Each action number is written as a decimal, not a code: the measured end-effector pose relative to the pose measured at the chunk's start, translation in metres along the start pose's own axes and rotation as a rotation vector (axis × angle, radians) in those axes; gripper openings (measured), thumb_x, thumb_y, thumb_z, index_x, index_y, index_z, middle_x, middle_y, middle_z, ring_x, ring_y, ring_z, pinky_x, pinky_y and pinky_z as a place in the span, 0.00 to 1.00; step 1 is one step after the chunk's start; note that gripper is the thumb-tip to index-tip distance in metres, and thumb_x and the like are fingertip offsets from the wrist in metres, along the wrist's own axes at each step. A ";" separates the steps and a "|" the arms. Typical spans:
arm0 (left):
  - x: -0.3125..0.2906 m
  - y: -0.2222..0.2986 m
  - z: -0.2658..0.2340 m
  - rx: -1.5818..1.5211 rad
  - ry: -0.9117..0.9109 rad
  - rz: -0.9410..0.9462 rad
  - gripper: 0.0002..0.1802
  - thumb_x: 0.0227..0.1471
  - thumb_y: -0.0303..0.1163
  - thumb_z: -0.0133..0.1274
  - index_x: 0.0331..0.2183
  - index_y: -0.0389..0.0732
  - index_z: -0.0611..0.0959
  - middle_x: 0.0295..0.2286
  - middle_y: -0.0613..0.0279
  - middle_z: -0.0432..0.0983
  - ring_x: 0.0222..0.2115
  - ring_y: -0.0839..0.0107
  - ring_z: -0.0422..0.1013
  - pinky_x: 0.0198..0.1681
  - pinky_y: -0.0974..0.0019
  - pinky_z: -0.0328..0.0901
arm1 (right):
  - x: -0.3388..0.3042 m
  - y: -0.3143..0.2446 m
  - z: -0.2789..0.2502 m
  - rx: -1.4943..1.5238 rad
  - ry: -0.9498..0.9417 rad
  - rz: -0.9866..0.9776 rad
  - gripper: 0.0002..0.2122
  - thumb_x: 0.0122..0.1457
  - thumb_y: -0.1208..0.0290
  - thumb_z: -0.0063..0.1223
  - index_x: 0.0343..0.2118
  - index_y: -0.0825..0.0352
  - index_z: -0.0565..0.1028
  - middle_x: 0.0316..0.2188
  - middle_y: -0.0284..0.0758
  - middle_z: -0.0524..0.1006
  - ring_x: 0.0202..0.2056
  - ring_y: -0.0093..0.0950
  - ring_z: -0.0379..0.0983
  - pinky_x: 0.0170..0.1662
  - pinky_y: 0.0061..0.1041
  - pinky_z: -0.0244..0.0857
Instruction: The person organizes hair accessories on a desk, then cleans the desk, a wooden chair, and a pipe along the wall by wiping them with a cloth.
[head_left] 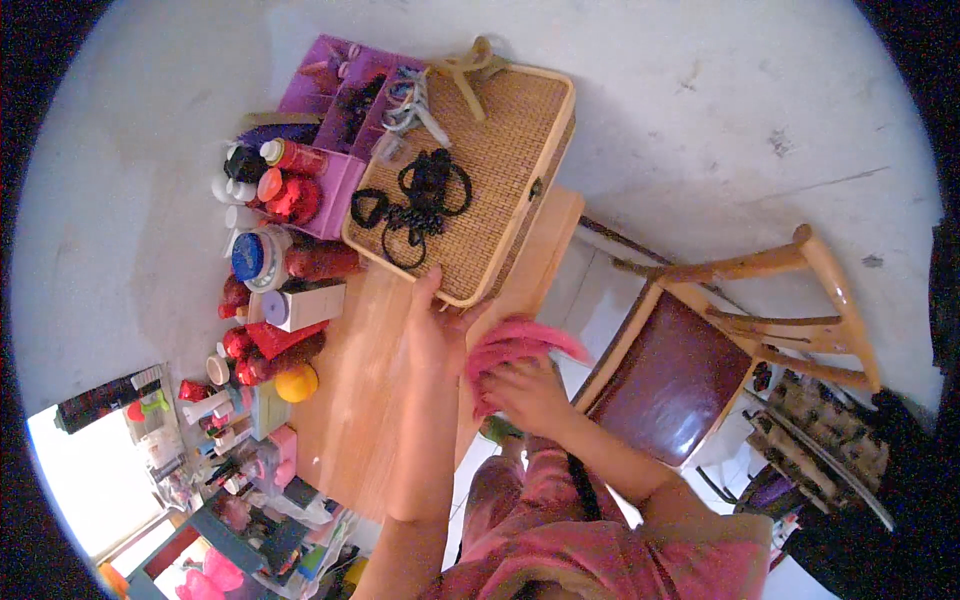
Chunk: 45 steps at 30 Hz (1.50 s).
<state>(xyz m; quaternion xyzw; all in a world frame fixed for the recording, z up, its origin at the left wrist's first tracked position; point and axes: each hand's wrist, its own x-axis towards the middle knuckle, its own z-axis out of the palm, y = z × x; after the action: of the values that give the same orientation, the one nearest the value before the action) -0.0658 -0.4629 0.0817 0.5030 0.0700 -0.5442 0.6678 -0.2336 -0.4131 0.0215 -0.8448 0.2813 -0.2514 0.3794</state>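
A woven wicker box (pixel 510 130) with a pale rim and a small dark clasp lies at the far side of the wooden table. My left hand (pixel 437 325) grips its near corner, thumb on top and the other fingers hidden below. Black hair ties (pixel 430 185) lie in a heap on the lid, with a grey hair claw clip (pixel 425 112) and a tan hair clip (pixel 470 85) farther back. At the table's right edge, my right hand (pixel 525 395) is closed on a bunched pink cloth (pixel 505 345).
A purple divided organizer (pixel 345 190) touches the box's left side. Bottles, a blue-lidded jar (pixel 250 257) and a yellow round thing (pixel 297 382) crowd the left of the table (pixel 365 400). A wooden chair (pixel 680 355) with a dark red seat stands to the right.
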 end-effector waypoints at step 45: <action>-0.130 -0.013 -0.220 0.723 0.454 0.571 0.13 0.51 0.27 0.52 0.41 0.39 0.79 0.44 0.59 0.68 0.40 0.70 0.69 0.38 0.70 0.66 | 0.133 -0.065 0.140 -0.575 -0.151 -0.117 0.30 0.57 0.51 0.41 0.57 0.68 0.62 0.60 0.44 0.57 0.63 0.44 0.43 0.63 0.48 0.33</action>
<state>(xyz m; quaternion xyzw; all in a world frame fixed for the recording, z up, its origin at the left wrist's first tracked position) -0.0280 -0.2116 0.0501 0.8063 -0.1199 -0.2065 0.5411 -0.0307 -0.3953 0.0179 -0.9487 0.2628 -0.1195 0.1292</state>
